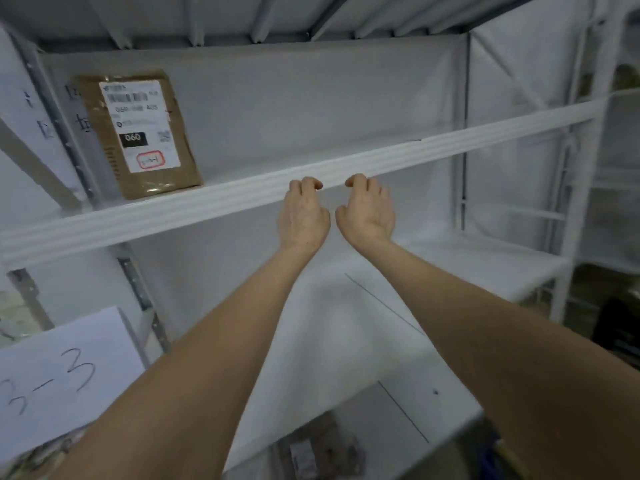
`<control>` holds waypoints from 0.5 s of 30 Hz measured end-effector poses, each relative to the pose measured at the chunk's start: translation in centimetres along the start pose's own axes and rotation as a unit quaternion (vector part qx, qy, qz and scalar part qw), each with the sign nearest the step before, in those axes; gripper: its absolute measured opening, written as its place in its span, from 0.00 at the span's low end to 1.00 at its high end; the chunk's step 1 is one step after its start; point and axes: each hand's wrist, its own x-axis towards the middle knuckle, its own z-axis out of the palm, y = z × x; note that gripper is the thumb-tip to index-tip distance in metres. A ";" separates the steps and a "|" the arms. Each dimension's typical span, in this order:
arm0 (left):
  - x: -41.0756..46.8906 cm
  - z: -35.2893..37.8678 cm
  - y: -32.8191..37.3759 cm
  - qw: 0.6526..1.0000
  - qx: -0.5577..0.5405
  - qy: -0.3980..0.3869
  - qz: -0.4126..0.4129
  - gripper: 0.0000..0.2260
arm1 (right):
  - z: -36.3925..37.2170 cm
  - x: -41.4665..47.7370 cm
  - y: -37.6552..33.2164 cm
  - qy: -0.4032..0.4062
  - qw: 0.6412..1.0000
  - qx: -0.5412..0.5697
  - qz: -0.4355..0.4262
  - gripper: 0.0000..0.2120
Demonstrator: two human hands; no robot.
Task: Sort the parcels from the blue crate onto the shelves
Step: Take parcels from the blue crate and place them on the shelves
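Observation:
A brown parcel (138, 133) with a white label marked 060 leans upright against the back wall at the left end of the upper white shelf (450, 143). Both my arms reach forward side by side. My left hand (303, 213) and my right hand (367, 209) hover just below the front edge of that shelf, fingers loosely curled, holding nothing. Both hands are well to the right of the parcel. The blue crate is not in view.
A white paper sign reading 3-3 (65, 379) hangs at the lower left. Below my arms lies a lower white shelf (433, 278), and a brown parcel (322, 452) shows beneath it. Metal uprights (462, 133) frame the shelving bay.

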 end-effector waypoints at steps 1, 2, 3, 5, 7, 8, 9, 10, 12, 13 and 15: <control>-1.1 1.9 1.2 0.999 -0.003 -0.038 -0.005 0.19 | -0.5 -0.8 2.5 -0.015 1.000 -0.017 0.019 0.21; -2.2 3.8 2.5 0.997 -0.006 -0.077 -0.014 0.19 | -1.1 -1.7 5.1 -0.031 0.998 -0.035 0.039 0.21; -3.3 5.6 3.8 0.993 -0.010 -0.117 -0.023 0.19 | -1.7 -2.7 7.6 -0.048 0.996 -0.051 0.060 0.21; -5.8 9.0 6.5 0.981 -0.020 -0.191 -0.031 0.20 | -3.1 -4.9 12.5 -0.086 0.988 -0.077 0.103 0.21; -8.5 12.2 9.6 0.967 -0.030 -0.252 -0.030 0.20 | -4.7 -7.2 17.3 -0.124 0.977 -0.094 0.146 0.21; -9.9 13.7 11.0 0.959 -0.035 -0.279 -0.025 0.20 | -5.4 -8.3 19.6 -0.138 0.972 -0.099 0.165 0.21; -11.2 15.1 12.5 0.952 -0.041 -0.302 -0.017 0.20 | -6.1 -9.3 21.7 -0.147 0.967 -0.105 0.181 0.21; -12.6 16.6 14.2 0.944 -0.046 -0.325 -0.010 0.20 | -7.1 -10.3 24.1 -0.156 0.961 -0.111 0.199 0.21; -14.7 18.6 16.3 0.933 -0.053 -0.357 0.000 0.20 | -8.0 -12.0 27.2 -0.169 0.954 -0.113 0.222 0.21; -15.9 19.8 17.7 0.926 -0.058 -0.372 0.004 0.20 | -8.7 -12.9 29.1 -0.176 0.949 -0.116 0.235 0.21; -18.1 22.1 20.2 0.913 -0.064 -0.403 0.008 0.20 | -9.8 -14.4 32.6 -0.188 0.940 -0.123 0.255 0.22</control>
